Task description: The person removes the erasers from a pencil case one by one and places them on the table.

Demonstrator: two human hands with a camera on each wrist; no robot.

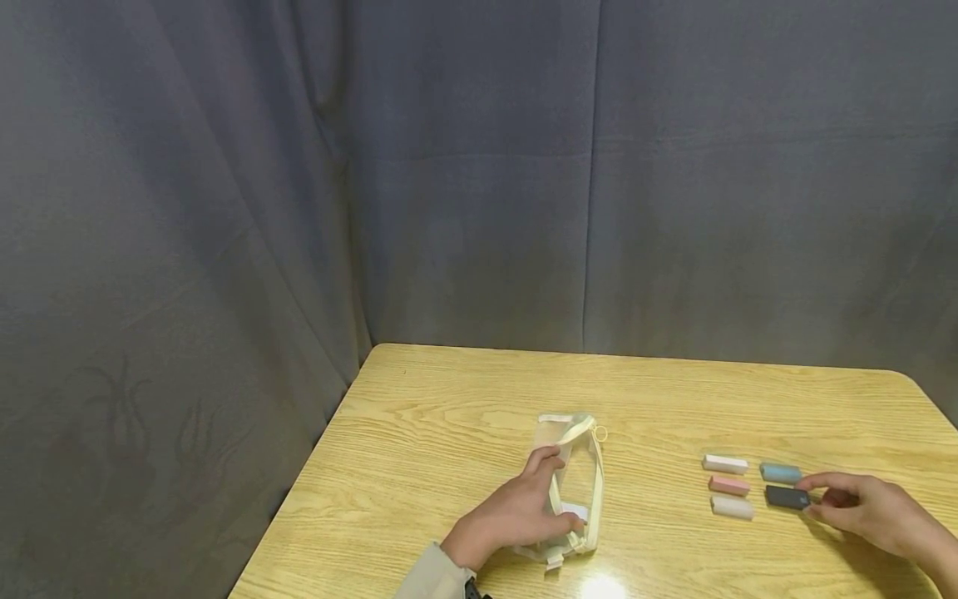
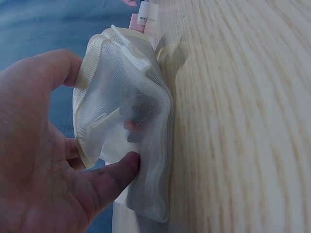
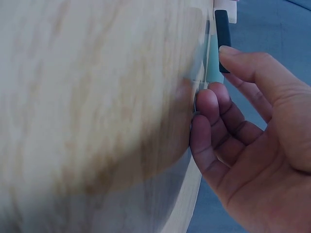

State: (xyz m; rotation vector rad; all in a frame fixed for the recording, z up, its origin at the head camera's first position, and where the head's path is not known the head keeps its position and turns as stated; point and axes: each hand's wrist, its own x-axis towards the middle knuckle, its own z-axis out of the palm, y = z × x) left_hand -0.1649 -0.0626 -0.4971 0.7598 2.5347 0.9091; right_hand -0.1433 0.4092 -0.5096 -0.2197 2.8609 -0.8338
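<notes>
A see-through mesh zip pouch (image 1: 580, 474) with cream edging lies on the table, its zipper open. My left hand (image 1: 520, 512) grips its near side, fingers curled over the rim and thumb by the opening. A white item (image 1: 575, 511) shows inside the pouch; in the left wrist view, dark and reddish shapes show blurred through the mesh (image 2: 141, 111). My right hand (image 1: 868, 507) pinches the right end of a small black block (image 1: 787, 497) between thumb and fingers. In the right wrist view that black block (image 3: 222, 39) stands out beside the thumb tip.
Just beyond the black block is a blue block (image 1: 781, 473). Left of these, a white block (image 1: 725, 464), a pink block (image 1: 729, 485) and a cream block (image 1: 732, 507) lie in a column. Grey curtains (image 1: 479, 183) hang behind and left of the wooden table (image 1: 449, 399).
</notes>
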